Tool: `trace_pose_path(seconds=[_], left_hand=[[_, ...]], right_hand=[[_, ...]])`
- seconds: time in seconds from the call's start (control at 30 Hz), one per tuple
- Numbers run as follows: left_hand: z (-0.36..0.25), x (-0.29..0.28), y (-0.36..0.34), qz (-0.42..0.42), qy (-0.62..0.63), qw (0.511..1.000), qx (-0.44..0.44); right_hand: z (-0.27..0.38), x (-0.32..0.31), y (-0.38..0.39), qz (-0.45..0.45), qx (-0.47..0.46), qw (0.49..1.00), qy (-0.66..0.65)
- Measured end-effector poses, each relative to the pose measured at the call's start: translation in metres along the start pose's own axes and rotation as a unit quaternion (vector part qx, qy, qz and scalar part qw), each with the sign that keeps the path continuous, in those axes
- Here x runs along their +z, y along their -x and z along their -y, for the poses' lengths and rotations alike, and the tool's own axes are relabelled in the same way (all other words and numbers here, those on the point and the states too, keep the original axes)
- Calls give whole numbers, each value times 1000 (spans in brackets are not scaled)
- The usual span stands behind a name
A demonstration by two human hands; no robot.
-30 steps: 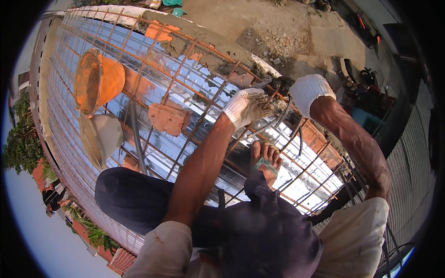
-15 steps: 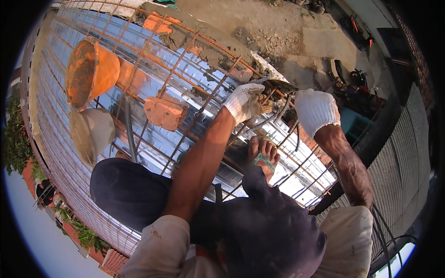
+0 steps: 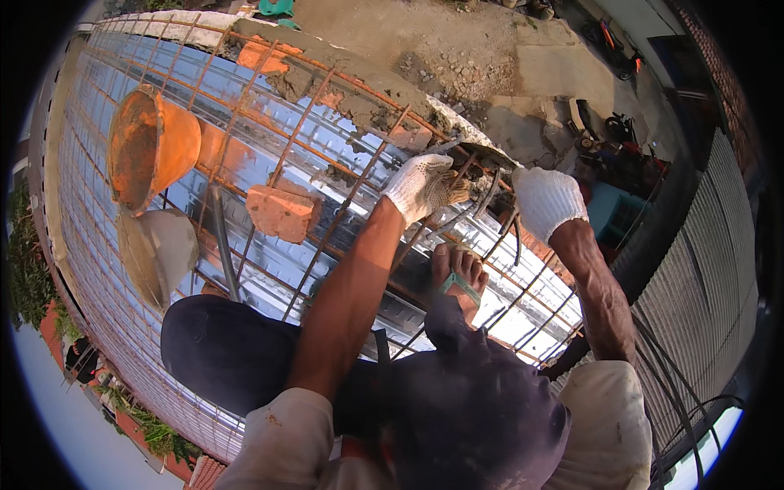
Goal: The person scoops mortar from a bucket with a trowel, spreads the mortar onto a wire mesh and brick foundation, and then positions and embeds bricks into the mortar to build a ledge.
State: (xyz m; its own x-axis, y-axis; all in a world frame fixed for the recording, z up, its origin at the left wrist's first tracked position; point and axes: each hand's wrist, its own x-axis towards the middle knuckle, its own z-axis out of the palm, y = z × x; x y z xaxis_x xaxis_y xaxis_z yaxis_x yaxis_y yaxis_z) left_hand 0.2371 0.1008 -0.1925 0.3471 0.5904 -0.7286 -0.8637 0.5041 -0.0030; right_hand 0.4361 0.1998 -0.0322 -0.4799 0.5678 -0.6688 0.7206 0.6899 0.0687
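Observation:
Both my hands wear white knitted gloves above a grid of rusty reinforcing bars (image 3: 353,196). My left hand (image 3: 425,189) is beside a bar in the middle, with its fingers bent and the thumb apart from them; nothing shows between them. To its right, my right hand (image 3: 551,200) is closed round a handle hidden by the glove. A dark flat blade, apparently a trowel (image 3: 487,153), reaches from it toward the left hand over the mortar edge. Grey bent strips of wire or tube (image 3: 488,194) hang by the bars between the hands. My sandalled foot (image 3: 460,278) stands below.
An orange bucket (image 3: 175,151) and a pale, mortar-stained container (image 3: 175,245) stand at left on the mesh. A broken brick (image 3: 282,212) lies near the left forearm. Wet mortar (image 3: 359,86) runs along the far edge, with lower ground beyond. Corrugated roofing (image 3: 702,286) is at right.
The whole view has shifted slightly, so most things sit a little further left. My hands keep nearly the same places by the bars, and the right stays closed on the trowel.

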Motion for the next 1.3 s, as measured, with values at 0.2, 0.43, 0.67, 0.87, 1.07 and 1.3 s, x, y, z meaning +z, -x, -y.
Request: trace_pose_path(seconds=[0.2, 0.43, 0.67, 0.87, 1.07, 1.3], left_hand=[[-10, -5, -4, 0, -9, 1000, 16], [1, -2, -7, -12, 3, 1000, -13], [-7, -16, 3, -7, -15, 1000, 19], [2, 2, -7, 15, -20, 1000, 5], [-3, -11, -2, 40, 19, 999, 28], [2, 4, 2, 9, 9, 999, 33]], right_hand=[[-6, -13, 17, -5, 37, 999, -39], [-33, -9, 29, 7, 55, 996, -63], [-35, -35, 10, -67, 33, 997, 25], [-30, -16, -32, -58, -21, 994, 90], [-47, -33, -17, -137, -17, 985, 103], [-31, 9, -43, -48, -29, 994, 94]])
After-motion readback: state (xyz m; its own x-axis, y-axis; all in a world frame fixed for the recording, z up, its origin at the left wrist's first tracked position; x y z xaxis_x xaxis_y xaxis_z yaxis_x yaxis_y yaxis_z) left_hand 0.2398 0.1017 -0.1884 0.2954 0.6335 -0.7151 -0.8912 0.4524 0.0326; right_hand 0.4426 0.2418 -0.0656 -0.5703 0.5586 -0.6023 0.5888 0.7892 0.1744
